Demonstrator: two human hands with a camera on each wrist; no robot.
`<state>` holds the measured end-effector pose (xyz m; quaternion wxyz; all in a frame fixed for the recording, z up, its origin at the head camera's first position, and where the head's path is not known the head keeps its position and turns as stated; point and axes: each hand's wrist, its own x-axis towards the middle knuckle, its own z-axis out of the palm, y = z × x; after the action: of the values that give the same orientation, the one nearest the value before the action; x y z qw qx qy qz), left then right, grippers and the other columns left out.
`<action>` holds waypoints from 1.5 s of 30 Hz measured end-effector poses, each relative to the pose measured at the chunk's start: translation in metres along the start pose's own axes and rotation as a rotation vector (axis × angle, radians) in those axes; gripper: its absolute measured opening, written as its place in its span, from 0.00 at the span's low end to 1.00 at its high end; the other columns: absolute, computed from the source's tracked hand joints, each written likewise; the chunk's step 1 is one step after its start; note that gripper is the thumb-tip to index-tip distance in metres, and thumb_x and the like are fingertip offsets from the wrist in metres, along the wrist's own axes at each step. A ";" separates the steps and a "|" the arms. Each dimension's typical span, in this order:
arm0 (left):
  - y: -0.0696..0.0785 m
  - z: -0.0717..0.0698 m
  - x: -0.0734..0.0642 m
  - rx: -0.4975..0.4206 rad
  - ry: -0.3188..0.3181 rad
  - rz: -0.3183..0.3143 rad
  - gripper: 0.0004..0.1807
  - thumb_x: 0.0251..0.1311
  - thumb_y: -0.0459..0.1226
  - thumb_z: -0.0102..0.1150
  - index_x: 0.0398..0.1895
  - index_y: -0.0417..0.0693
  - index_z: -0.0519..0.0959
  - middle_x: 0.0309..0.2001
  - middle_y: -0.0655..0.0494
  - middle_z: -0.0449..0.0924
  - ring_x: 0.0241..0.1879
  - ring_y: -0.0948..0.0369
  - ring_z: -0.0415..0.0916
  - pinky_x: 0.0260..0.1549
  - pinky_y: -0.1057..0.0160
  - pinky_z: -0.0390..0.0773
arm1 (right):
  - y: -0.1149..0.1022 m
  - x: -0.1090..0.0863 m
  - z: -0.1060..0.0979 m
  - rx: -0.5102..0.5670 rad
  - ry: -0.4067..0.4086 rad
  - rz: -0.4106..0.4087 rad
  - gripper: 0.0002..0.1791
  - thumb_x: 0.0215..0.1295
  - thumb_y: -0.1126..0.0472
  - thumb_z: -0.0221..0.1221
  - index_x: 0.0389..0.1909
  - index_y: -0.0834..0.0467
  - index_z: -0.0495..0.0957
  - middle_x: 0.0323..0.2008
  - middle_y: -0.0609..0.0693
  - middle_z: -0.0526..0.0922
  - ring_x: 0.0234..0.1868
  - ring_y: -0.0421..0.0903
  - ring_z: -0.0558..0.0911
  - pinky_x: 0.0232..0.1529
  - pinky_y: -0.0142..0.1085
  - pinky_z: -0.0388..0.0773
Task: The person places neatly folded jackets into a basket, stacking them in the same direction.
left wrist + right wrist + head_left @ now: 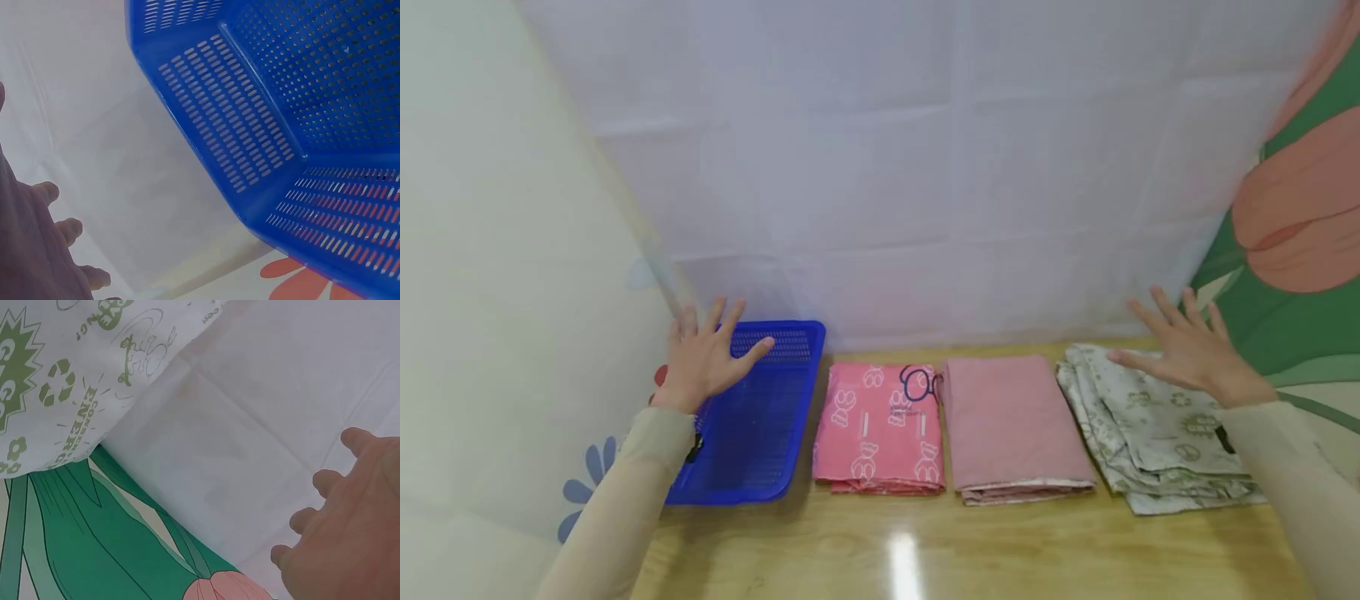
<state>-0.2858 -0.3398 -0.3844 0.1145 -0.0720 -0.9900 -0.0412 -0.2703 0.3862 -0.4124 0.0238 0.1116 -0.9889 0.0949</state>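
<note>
Blue plastic forms the basket (pixel 760 442) at the left of the head view, set on a pale wooden desk (pixel 812 550). To its right, in a row, lie three folded cloths: a bright pink one (pixel 880 425) with white line figures and a dark looped print, then a plain dusty-pink one (pixel 1015 425), then a white one with green prints (pixel 1157 433), its layers less evenly stacked. The two pink cloths lie close beside each other. The left hand (pixel 703 362) is raised in front of the basket's left side, fingers spread; its grip is released and holds nothing. The right hand (pixel 1195 354), likewise spread and released, appears over the far part of the green-printed cloth. Pale sleeves (pixel 647 467) reach both wrists. A creased white sheet (pixel 925 167) hangs behind the desk, and large pink and green plant shapes (pixel 1292 217) fill the right edge.

From the left wrist, the slotted walls of the basket take up the upper right; the left hand enters at the lower left, partly cut off, apart from it.

From the right wrist, the green-printed cloth fills the upper left, a recycling symbol among its prints, while the right hand sits well apart at the lower right.
</note>
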 end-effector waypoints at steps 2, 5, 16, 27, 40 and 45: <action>0.003 0.000 0.001 0.003 0.004 0.002 0.56 0.68 0.76 0.43 0.88 0.54 0.50 0.86 0.35 0.47 0.79 0.19 0.37 0.72 0.17 0.39 | -0.001 -0.001 -0.001 0.004 0.004 -0.004 0.60 0.71 0.27 0.57 0.88 0.47 0.34 0.85 0.63 0.25 0.80 0.77 0.23 0.73 0.74 0.13; 0.006 0.000 0.002 0.001 0.008 0.000 0.55 0.67 0.76 0.44 0.88 0.55 0.51 0.86 0.36 0.48 0.79 0.20 0.37 0.73 0.18 0.39 | -0.005 -0.004 -0.003 0.027 0.013 -0.017 0.59 0.71 0.29 0.58 0.88 0.48 0.35 0.85 0.64 0.26 0.80 0.78 0.25 0.74 0.75 0.17; 0.013 0.004 -0.011 -0.054 -0.011 -0.012 0.55 0.68 0.75 0.44 0.88 0.55 0.50 0.86 0.36 0.46 0.81 0.21 0.35 0.74 0.18 0.37 | -0.035 -0.002 -0.005 0.145 0.071 -0.068 0.57 0.73 0.35 0.62 0.88 0.52 0.41 0.86 0.67 0.33 0.82 0.80 0.35 0.76 0.78 0.33; 0.023 0.014 -0.023 -0.162 -0.006 -0.012 0.53 0.71 0.72 0.45 0.89 0.55 0.49 0.86 0.37 0.47 0.80 0.21 0.37 0.74 0.18 0.40 | -0.062 0.008 0.009 0.251 0.090 -0.088 0.56 0.72 0.38 0.64 0.88 0.53 0.44 0.85 0.70 0.40 0.79 0.81 0.51 0.65 0.82 0.54; 0.050 0.025 -0.027 -0.184 -0.003 0.007 0.52 0.70 0.72 0.49 0.87 0.52 0.56 0.83 0.37 0.57 0.79 0.26 0.52 0.75 0.22 0.49 | -0.094 0.013 0.015 0.256 0.139 -0.138 0.54 0.72 0.38 0.65 0.87 0.55 0.49 0.84 0.70 0.50 0.78 0.78 0.57 0.68 0.79 0.57; 0.061 0.025 -0.030 -0.195 0.003 0.020 0.51 0.69 0.72 0.50 0.86 0.53 0.57 0.83 0.38 0.58 0.79 0.27 0.53 0.75 0.23 0.51 | -0.104 0.014 0.024 0.301 0.104 -0.142 0.53 0.73 0.38 0.64 0.87 0.55 0.49 0.84 0.70 0.50 0.78 0.78 0.58 0.67 0.80 0.59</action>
<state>-0.2533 -0.2808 -0.4120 0.1089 -0.0924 -0.9803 -0.1362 -0.2612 0.2790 -0.4162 0.0648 0.1783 -0.9506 0.2456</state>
